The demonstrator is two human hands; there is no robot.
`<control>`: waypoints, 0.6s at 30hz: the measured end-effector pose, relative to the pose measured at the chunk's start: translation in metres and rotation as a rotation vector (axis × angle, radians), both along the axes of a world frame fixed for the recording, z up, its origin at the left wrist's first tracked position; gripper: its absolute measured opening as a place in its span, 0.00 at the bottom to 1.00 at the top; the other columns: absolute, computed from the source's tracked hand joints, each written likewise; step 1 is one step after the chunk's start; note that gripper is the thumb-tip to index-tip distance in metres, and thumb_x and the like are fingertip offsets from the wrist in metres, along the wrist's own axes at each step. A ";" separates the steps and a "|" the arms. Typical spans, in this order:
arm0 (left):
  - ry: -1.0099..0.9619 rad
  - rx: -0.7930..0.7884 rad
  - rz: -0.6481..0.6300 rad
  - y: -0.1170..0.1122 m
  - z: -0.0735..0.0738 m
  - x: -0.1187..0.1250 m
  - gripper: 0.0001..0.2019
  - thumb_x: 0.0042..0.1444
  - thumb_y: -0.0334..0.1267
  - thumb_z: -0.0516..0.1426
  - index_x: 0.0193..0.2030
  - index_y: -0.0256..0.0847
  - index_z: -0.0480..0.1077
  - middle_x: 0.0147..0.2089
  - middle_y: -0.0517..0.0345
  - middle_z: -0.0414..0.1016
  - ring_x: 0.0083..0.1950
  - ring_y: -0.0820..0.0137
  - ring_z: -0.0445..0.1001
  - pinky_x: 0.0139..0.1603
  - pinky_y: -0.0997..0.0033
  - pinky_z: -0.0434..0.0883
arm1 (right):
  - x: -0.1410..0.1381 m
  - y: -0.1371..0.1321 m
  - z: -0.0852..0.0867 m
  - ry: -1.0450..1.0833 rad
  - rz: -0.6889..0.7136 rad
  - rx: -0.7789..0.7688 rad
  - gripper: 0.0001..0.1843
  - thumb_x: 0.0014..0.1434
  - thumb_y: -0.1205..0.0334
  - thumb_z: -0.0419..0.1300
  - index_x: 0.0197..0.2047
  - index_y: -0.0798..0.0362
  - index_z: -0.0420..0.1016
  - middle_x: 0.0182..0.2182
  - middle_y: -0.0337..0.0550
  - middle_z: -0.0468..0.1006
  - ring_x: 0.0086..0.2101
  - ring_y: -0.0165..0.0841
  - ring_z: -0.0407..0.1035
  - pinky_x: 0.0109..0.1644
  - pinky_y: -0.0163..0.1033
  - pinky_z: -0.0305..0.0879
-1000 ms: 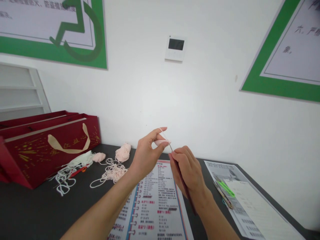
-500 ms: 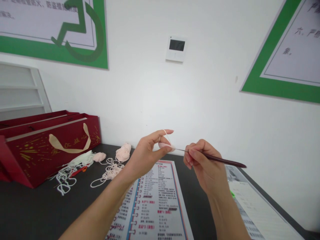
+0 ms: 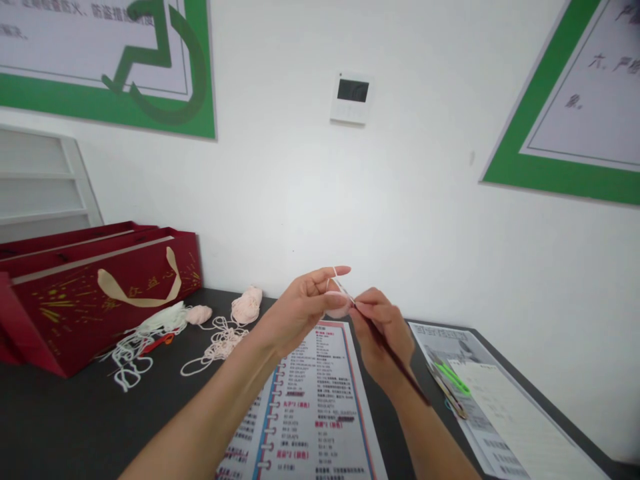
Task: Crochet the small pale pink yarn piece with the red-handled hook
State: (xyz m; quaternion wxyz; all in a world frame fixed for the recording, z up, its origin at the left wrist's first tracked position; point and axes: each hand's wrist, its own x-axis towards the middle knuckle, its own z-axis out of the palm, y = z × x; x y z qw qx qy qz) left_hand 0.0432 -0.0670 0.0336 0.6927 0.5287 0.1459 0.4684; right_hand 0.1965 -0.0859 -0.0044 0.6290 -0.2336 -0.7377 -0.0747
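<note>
- Black tabletop (image 3: 75, 427); pink yarn ball (image 3: 247, 305) near far edge.
- Left hand (image 3: 295, 312) pinches pink piece (image 3: 337, 305); right hand (image 3: 390, 327) grips dark-handled tool (image 3: 411, 380).
- Loose tension could drop strand (image 3: 341, 282) off forefinger (image 3: 325, 274).

The tip of the hook (image 3: 400, 363) is too small to be made out. The pink piece (image 3: 339, 305) is partly covered by the left hand (image 3: 299, 312). The printed sheet (image 3: 333, 380) is partly hidden by the left forearm (image 3: 215, 403) and cut off below; its fine print is blurred. Both the left poster (image 3: 100, 115) and right poster (image 3: 506, 160) are cut off above. The red bag (image 3: 120, 287) is cut off at left.
</note>
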 end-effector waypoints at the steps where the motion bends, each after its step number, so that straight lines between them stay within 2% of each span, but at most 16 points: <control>1: -0.013 -0.014 -0.020 0.002 0.000 -0.002 0.23 0.49 0.30 0.65 0.54 0.37 0.71 0.27 0.64 0.70 0.29 0.78 0.68 0.38 0.73 0.65 | 0.002 -0.001 0.003 0.059 0.093 -0.128 0.07 0.61 0.70 0.56 0.39 0.48 0.64 0.31 0.37 0.71 0.26 0.28 0.66 0.26 0.35 0.64; 3: -0.032 -0.026 -0.028 0.006 0.001 -0.006 0.23 0.49 0.29 0.65 0.53 0.36 0.72 0.27 0.64 0.69 0.30 0.78 0.68 0.36 0.75 0.65 | 0.006 -0.005 0.010 0.150 0.265 -0.330 0.04 0.62 0.67 0.57 0.37 0.48 0.65 0.30 0.36 0.70 0.25 0.28 0.65 0.26 0.35 0.62; 5: -0.027 -0.020 -0.011 0.010 0.001 -0.010 0.22 0.48 0.28 0.65 0.53 0.36 0.73 0.27 0.64 0.68 0.29 0.78 0.66 0.34 0.76 0.64 | 0.011 -0.007 0.015 0.170 0.332 -0.410 0.04 0.61 0.66 0.59 0.35 0.49 0.66 0.29 0.37 0.69 0.25 0.27 0.63 0.25 0.35 0.60; 10: 0.051 -0.004 -0.043 0.015 0.002 -0.018 0.22 0.47 0.28 0.65 0.52 0.37 0.74 0.28 0.63 0.67 0.27 0.78 0.64 0.30 0.77 0.62 | 0.019 -0.014 0.022 0.189 0.373 -0.512 0.05 0.59 0.68 0.61 0.33 0.50 0.68 0.30 0.37 0.70 0.25 0.26 0.62 0.25 0.34 0.58; 16: 0.086 -0.053 -0.237 0.016 0.005 -0.025 0.21 0.46 0.27 0.63 0.50 0.35 0.75 0.26 0.62 0.67 0.26 0.76 0.68 0.28 0.76 0.64 | 0.029 -0.021 0.028 0.144 0.423 -0.602 0.05 0.58 0.68 0.62 0.32 0.51 0.70 0.29 0.37 0.70 0.25 0.26 0.61 0.25 0.33 0.55; 18: 0.110 -0.045 -0.255 0.015 0.006 -0.025 0.21 0.47 0.28 0.63 0.50 0.34 0.74 0.26 0.62 0.67 0.26 0.76 0.68 0.27 0.76 0.63 | 0.032 -0.019 0.029 0.141 0.447 -0.620 0.06 0.57 0.67 0.63 0.31 0.51 0.69 0.28 0.37 0.71 0.24 0.26 0.61 0.25 0.34 0.54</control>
